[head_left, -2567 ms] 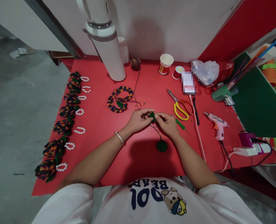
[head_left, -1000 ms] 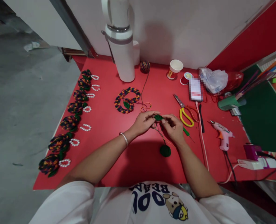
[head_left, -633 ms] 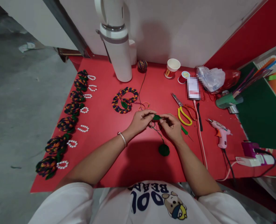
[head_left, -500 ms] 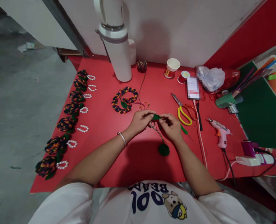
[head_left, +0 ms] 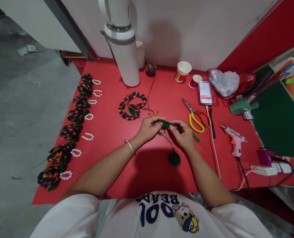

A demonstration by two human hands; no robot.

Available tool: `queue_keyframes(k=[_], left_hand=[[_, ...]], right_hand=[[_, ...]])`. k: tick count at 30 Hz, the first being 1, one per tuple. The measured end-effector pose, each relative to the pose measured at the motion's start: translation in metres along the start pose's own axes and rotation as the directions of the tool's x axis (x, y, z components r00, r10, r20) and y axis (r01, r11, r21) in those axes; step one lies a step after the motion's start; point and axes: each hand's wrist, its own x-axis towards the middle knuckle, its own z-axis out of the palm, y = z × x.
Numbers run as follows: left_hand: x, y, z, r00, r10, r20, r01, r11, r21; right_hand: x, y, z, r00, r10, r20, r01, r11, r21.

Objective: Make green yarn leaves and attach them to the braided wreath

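Observation:
A small green knitted piece (head_left: 165, 124) is stretched between my two hands above the red table (head_left: 117, 145). My left hand (head_left: 150, 128) pinches its left end, and my right hand (head_left: 181, 132) pinches the right end. Strands of yarn hang below my fingers toward a green yarn ball (head_left: 174, 158) on the table. Beyond my left hand lies a multicoloured braided strip (head_left: 123, 107), curled in loops with a green leaf shape (head_left: 131, 111) on it. A green-handled hook (head_left: 196, 137) rests beside my right hand.
Knitted bundles (head_left: 70, 131) and bead loops (head_left: 88, 136) line the left side. A tall white flask (head_left: 125, 61), a multicoloured yarn ball (head_left: 150, 69) and a paper cup (head_left: 183, 71) stand at the back. Scissors (head_left: 196, 123), a phone (head_left: 205, 93) and a pink glue gun (head_left: 236, 140) lie right.
The green piece has shifted very slightly and shows a little more of its surface between my fingers. Both hands keep nearly the same place and grip.

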Motion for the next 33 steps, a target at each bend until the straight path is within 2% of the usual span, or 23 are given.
queue_keyframes(k=[4, 7, 11, 14, 18, 24, 27, 33], left_hand=[[0.000, -0.001, 0.001, 0.999, -0.026, -0.021, 0.026, 1.000, 0.000], [0.001, -0.002, 0.001, 0.999, -0.021, -0.030, 0.021, 1.000, -0.005], [0.001, -0.002, 0.001, 1.000, -0.012, -0.022, 0.012, 1.000, -0.004], [0.001, -0.002, 0.000, 0.999, -0.019, -0.035, 0.019, 1.000, 0.008], [0.003, -0.005, 0.000, 0.998, -0.029, -0.053, 0.030, 1.000, 0.010], [0.003, -0.010, -0.002, 0.999, -0.005, -0.034, 0.006, 0.999, 0.041], [0.004, -0.012, -0.003, 0.999, 0.023, -0.033, -0.021, 0.999, 0.048], [0.004, -0.008, -0.003, 0.985, 0.171, -0.017, -0.170, 0.983, 0.067]], right_hand=[[0.000, 0.006, 0.000, 0.993, 0.076, -0.092, -0.061, 0.986, 0.158], [0.001, 0.006, 0.001, 0.985, 0.100, -0.142, -0.077, 0.984, 0.158], [0.001, 0.005, 0.001, 0.977, 0.040, -0.211, -0.027, 0.998, 0.062], [0.001, 0.007, -0.002, 0.963, -0.056, -0.264, 0.020, 0.990, -0.138], [0.001, 0.007, -0.009, 0.963, -0.185, -0.196, 0.091, 0.908, -0.409], [-0.002, 0.003, -0.014, 0.984, -0.169, -0.060, 0.099, 0.790, -0.605], [-0.003, 0.003, -0.013, 0.985, -0.169, -0.043, 0.097, 0.737, -0.669], [-0.002, -0.001, -0.011, 0.985, -0.165, -0.051, 0.082, 0.707, -0.702]])
